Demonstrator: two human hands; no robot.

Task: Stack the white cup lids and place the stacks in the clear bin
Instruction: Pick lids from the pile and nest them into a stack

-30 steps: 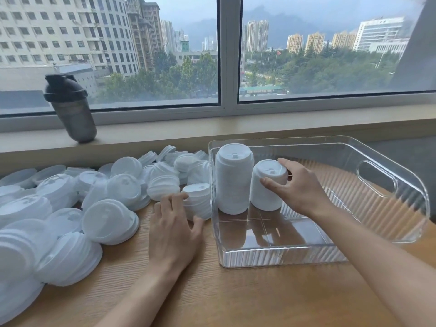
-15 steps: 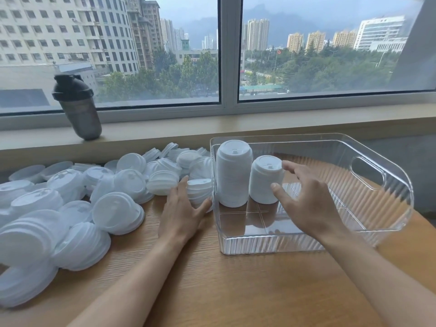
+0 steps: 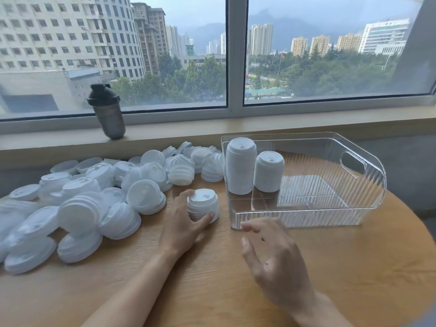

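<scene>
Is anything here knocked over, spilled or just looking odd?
Nothing looks damaged or spilled. The loose lids lie in a jumbled heap left of the clear bin, many tipped on edge, which fits unsorted stock. Two stacks stand upright inside the bin. The left hand grips a short stack on the table.

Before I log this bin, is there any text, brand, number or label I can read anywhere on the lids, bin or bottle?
None can be read.
Stacked lids: only moulded sip holes show, no lettering.
Clear bin: no label or mark shows.
Shaker bottle on the sill: dark, no print shows.
Buildings outside: any signs are too small and blurred to read.
</scene>
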